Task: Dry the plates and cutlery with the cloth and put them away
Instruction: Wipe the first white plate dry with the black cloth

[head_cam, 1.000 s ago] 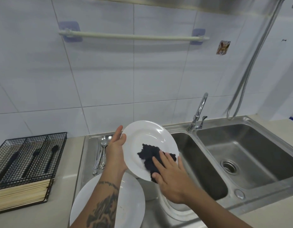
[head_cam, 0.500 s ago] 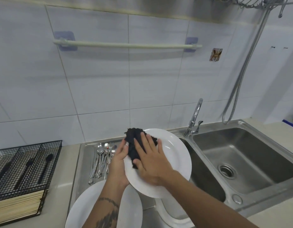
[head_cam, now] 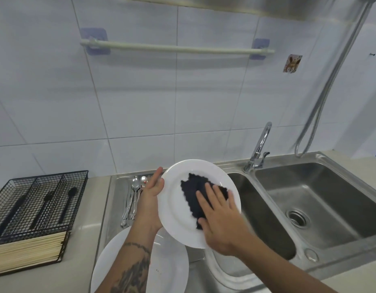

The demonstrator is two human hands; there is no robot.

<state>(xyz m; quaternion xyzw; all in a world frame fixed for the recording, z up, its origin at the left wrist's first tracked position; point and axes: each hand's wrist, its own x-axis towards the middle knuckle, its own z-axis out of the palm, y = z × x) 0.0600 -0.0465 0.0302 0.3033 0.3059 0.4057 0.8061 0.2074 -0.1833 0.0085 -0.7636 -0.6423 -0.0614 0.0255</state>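
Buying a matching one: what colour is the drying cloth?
Black cloth, clearest in the head view.

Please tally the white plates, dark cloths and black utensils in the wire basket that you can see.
White plates: 3, held, on the drainboard, partly hidden below
Dark cloths: 1
Black utensils in the wire basket: 3
Total: 7

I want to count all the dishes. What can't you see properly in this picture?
Head view only:
- Lower plate: the left forearm covers its middle, the bottom edge cuts it off.
- White dish beneath the held plate: mostly hidden by that plate and the right hand.
- Spoons: partly behind the left hand; too small to count.
- Cloth: its lower part is under the right hand's fingers.
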